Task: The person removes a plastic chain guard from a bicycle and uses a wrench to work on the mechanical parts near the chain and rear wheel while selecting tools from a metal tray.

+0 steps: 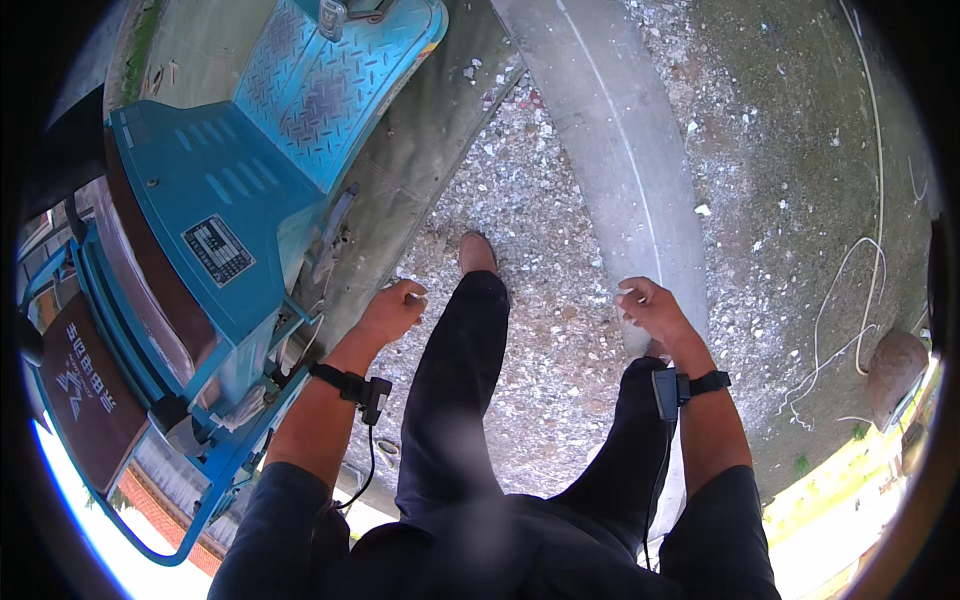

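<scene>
My left hand (395,309) hangs in the air over the rubble ground, fingers loosely bent and a little apart, holding nothing. It is nearest to the blue three-wheeled vehicle (240,270) on the left, without touching it. My right hand (652,308) hovers above the edge of a grey concrete strip (640,180); its fingers are half curled with small gaps, and no object shows in them. Each forearm wears a black strap with a small box, the left box (375,400) and the right box (667,393), with a thin cable running down.
The vehicle has a ridged metal footboard (320,100) and a brown seat (95,390). Broken white chips cover the ground (540,400) around my feet. A pale cable or hose (868,290) lies along the right, near a brown rounded object (895,375).
</scene>
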{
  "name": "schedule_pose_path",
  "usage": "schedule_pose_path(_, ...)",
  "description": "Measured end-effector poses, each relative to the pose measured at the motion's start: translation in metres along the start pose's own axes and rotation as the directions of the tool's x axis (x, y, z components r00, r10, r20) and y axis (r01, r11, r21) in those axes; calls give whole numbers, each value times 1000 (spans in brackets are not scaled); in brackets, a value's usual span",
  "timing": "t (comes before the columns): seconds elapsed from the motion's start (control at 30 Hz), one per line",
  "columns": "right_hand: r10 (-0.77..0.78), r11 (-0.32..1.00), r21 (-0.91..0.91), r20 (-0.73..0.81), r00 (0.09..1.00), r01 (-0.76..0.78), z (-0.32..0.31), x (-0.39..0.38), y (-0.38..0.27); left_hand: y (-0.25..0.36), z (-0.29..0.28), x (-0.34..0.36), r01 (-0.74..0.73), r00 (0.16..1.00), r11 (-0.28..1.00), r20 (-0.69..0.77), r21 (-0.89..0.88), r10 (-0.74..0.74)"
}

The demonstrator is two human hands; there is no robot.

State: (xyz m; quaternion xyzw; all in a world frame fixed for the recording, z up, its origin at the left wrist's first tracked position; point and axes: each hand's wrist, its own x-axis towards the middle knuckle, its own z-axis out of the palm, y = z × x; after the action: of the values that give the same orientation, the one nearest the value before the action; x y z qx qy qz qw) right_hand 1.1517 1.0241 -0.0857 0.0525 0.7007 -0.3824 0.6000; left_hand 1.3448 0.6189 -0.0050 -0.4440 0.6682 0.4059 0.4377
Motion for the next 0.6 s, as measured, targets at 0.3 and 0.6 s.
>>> schedule_pose_path(0.3, -202, 883, -469, -317, 927, 32, -32, 180, 58, -41, 2, 152, -175, 940, 969, -263, 172, 217)
schedule_pose_path(0.6, -254, 907, -410, -336, 907, 102, -5, 226, 68, -26, 2, 181, -153, 959, 986, -232, 67, 164)
